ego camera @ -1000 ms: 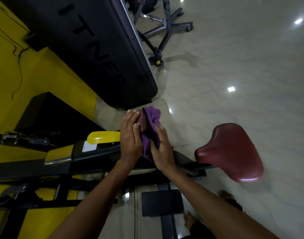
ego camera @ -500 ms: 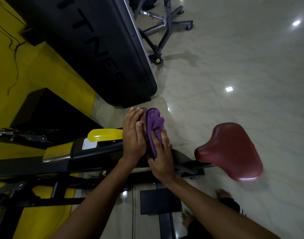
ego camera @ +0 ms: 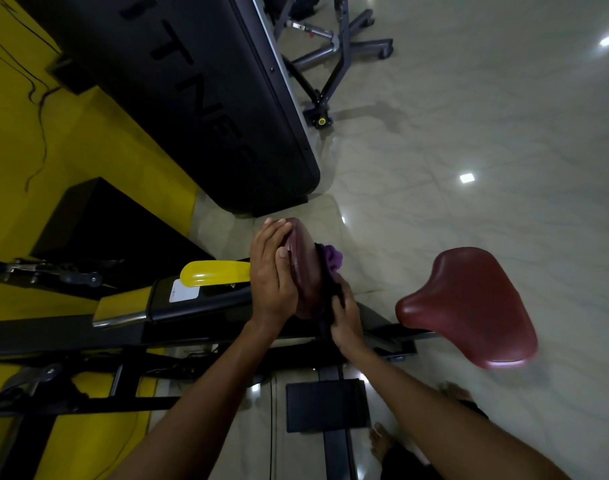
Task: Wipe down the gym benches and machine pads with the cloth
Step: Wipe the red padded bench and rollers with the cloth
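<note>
A small maroon machine pad (ego camera: 305, 265) stands on edge at the middle of the view, fixed to a black machine frame (ego camera: 192, 306). My left hand (ego camera: 270, 275) lies flat against its left face, fingers straight. My right hand (ego camera: 344, 317) presses a purple cloth (ego camera: 330, 259) against the pad's right face, low down; the cloth's lower part looks dark and is partly hidden by my fingers. A larger maroon seat pad (ego camera: 469, 306) sits to the right on the same frame.
A big black machine shroud (ego camera: 199, 98) rises at the upper left before a yellow wall (ego camera: 36, 133). A yellow lever (ego camera: 215, 273) juts out left of my left hand. A black footplate (ego camera: 327, 405) lies below. Another machine's legs (ego camera: 330, 57) stand on the glossy tiled floor.
My right hand has slid the cloth down the pad's right face toward me, baring the pad's maroon top. My left hand has stayed flat on the other side.
</note>
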{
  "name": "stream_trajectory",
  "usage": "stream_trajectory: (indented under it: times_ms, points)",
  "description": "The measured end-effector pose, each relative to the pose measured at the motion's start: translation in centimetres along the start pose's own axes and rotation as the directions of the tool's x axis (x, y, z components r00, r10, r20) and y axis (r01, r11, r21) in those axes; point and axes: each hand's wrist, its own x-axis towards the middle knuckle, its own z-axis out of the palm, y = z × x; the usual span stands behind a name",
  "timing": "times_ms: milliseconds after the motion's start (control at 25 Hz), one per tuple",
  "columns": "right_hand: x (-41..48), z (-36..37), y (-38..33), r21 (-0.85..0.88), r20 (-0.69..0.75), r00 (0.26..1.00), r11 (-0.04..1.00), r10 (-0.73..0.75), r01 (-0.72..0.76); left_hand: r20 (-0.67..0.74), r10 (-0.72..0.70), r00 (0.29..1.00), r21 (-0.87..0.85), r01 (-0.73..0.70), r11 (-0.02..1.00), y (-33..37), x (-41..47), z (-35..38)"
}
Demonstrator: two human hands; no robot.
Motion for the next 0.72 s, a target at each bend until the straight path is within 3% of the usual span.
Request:
stream_trajectory:
  times_ms: [120,160,320,440,520,600,680,720]
  points:
    - [5.4,0.5,-3.9,-0.095,-0.037,0.986,0.981,0.165,-0.168,0.000,-0.002,1.000,-0.012,0.002,1.000,0.2,0.1,0.0]
    - [6.6,0.8,-5.8,-0.124,-0.029,0.987,0.979,0.160,-0.162,0.001,0.001,1.000,-0.018,-0.001,1.000,0.3,0.0,0.0]
    - [5.0,1.8,-11.3,-0.055,0.047,0.984,0.983,-0.171,0.173,0.012,0.005,1.000,-0.020,-0.005,1.000,0.0,0.0,-0.1]
    - [1.4,1.8,-7.3,-0.062,0.017,0.943,0.941,-0.333,0.333,0.007,0.016,1.000,-0.007,-0.016,1.000,0.0,0.0,0.0]
    - [1.0,1.3,-3.7,-0.062,0.012,0.971,0.969,-0.238,0.238,0.001,0.007,1.000,-0.003,-0.007,1.000,0.1,0.1,0.0]
    - [3.0,0.8,-2.3,-0.044,-0.029,0.999,0.999,0.028,-0.029,-0.007,0.008,1.000,0.005,-0.008,1.000,0.2,0.0,0.0]
    - [5.9,0.6,-4.0,-0.173,-0.015,0.967,0.952,0.253,-0.251,-0.004,0.000,1.000,0.005,0.000,1.000,0.3,0.0,0.0]
    - [7.0,0.6,-5.2,-0.239,-0.004,0.961,0.933,0.275,-0.268,-0.002,-0.004,1.000,0.007,0.004,1.000,0.4,0.1,-0.1]
